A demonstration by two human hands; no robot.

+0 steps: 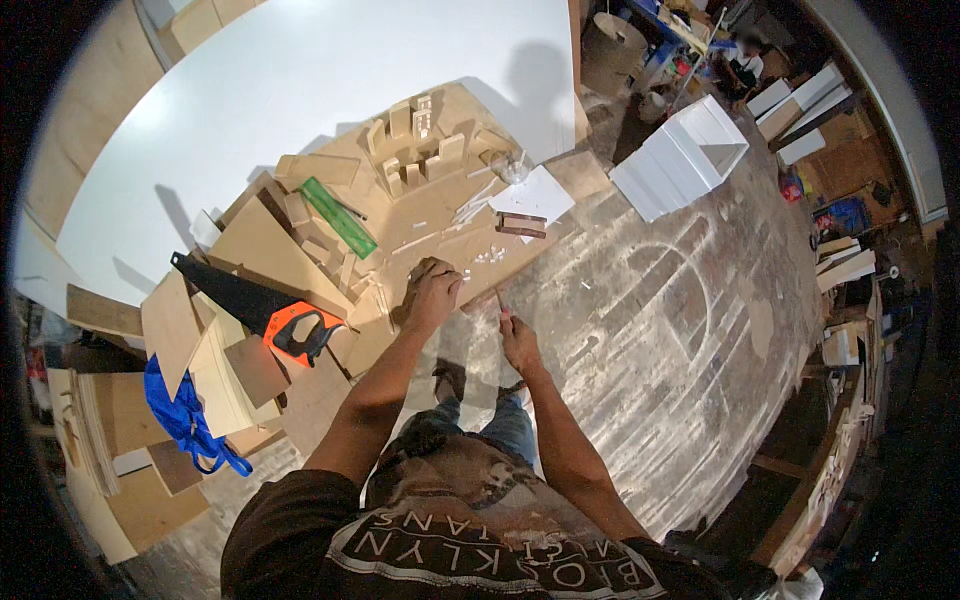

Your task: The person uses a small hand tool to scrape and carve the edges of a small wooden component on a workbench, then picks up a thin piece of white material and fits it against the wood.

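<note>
My left hand (432, 294) rests at the near edge of a tan wooden board (400, 245), its fingers curled together. Whatever they may pinch is too small to make out. In my right hand (520, 345) is a slim stick-like tool (503, 304) with a pinkish-red part by the fingers; it points up toward the board's edge. Small white bits (488, 256) lie scattered on the board just beyond my left hand. Farther along are thin pale strips (475, 205), a white sheet (545, 193) and a small dark-edged wooden piece (521, 225) on its near side.
Small upright wooden blocks (420, 165) stand at the board's back. A green strip (340, 218) lies left of centre. Nearer left are an orange-handled handsaw (290, 330), wood offcuts (255, 255) and a blue bag (180, 405). A white box (665, 170) stands at right; a person (745, 62) sits far off.
</note>
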